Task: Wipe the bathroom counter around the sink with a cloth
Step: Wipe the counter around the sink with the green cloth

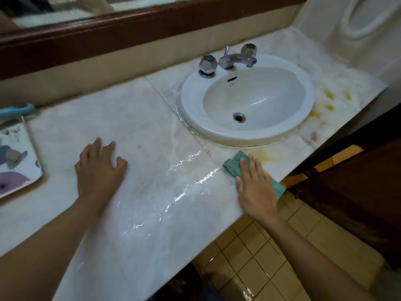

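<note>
Counter (138, 118) of pale, veined stone fills most of the frame, running from the lower left up to the upper right. It is smooth and glossy, with a straight seam between two slabs and wet streaks (188, 187) that catch the light at lower centre. Across the top runs a broad dark wooden frame (130, 38) with a strip of mirror (65, 9) above it. At the right edge stands a dark brown wooden panel (358, 192), and below it lies a floor of small square yellowish tiles (271, 257) with dark grout.

An oval white ceramic sink (191, 98) is set into the counter right of centre, its raised rim shiny and wet. At the left edge lies a flat rectangular tray (17, 157) printed with soft purple and blue shapes, and a light blue curved object (19, 109) lies just behind it.

The left hand (99, 168), lower left of centre, rests on bare stone with its fingers spread and slightly bent, holding nothing. The right hand (256, 187), lower right of centre, lies flat with straight fingers and presses down on the cloth (235, 164). This is a crumpled teal rag near the counter's front edge, just below the sink.

Behind the basin stands a dull chrome spout (236, 59) between two faceted knobs (208, 64) (249, 50). Yellow-orange stains (329, 96) mark the stone to the right of the sink, and another (267, 156) lies just beside the cloth. A round metal drain (239, 117) sits at the bottom of the bowl.
</note>
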The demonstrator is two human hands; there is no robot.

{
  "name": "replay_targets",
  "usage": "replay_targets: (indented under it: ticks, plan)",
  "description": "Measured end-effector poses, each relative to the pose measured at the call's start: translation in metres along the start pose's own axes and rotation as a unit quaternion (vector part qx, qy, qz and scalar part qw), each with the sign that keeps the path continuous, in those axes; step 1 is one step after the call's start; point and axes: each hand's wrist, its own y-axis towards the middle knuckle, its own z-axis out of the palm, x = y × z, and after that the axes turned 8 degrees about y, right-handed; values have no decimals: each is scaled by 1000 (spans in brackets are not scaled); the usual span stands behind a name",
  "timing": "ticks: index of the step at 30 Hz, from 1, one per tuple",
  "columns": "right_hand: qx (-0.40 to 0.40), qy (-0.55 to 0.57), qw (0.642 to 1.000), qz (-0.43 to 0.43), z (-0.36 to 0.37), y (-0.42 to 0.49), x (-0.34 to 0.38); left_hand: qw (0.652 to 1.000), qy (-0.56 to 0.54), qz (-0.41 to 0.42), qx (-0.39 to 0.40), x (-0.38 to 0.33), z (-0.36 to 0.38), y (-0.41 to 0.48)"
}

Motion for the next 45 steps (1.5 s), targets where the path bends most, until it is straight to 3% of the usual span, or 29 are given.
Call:
replay_targets:
  ticks: [5, 11, 14, 16, 20, 24, 27, 30, 33, 38, 45]
  plan:
    - [-43, 43, 997, 56, 12, -4, 39, 1000, 9, -1, 8, 4, -6, -1]
    - [18, 20, 990, -140, 31, 14, 129, 999, 7, -16, 39, 6, -3, 2]
    - [31, 19, 984, -172, 29, 37, 132, 993, -13, -97, 71, -16, -13, 4]
    - [25, 27, 984, -173, 29, 31, 112, 989, -79, -120, 38, -40, -18, -10]
    - [-11, 53, 993, -104, 19, 2, 41, 980, -193, -38, -14, -94, -18, -51]
    - [-78, 52, 995, -13, -4, -6, -44, 963, -267, -11, -24, -131, -11, -92]
    - [-84, 72, 991, 81, -23, 21, -93, 959, -282, 2, -32, -147, -3, -109]
    - [-117, 107, 977, 141, -26, 41, -95, 961, -275, 4, -31, -167, 2, -106]
    - [-125, 95, 983, 91, -8, 23, -58, 975, -220, 18, -22, -180, 8, -97]
    - [-68, 108, 988, -82, 14, 13, 10, 991, -126, 41, -38, -176, 19, -86]
    - [49, 72, 954, -288, 4, 80, 58, 976, -210, 25, -60, -179, 20, -80]
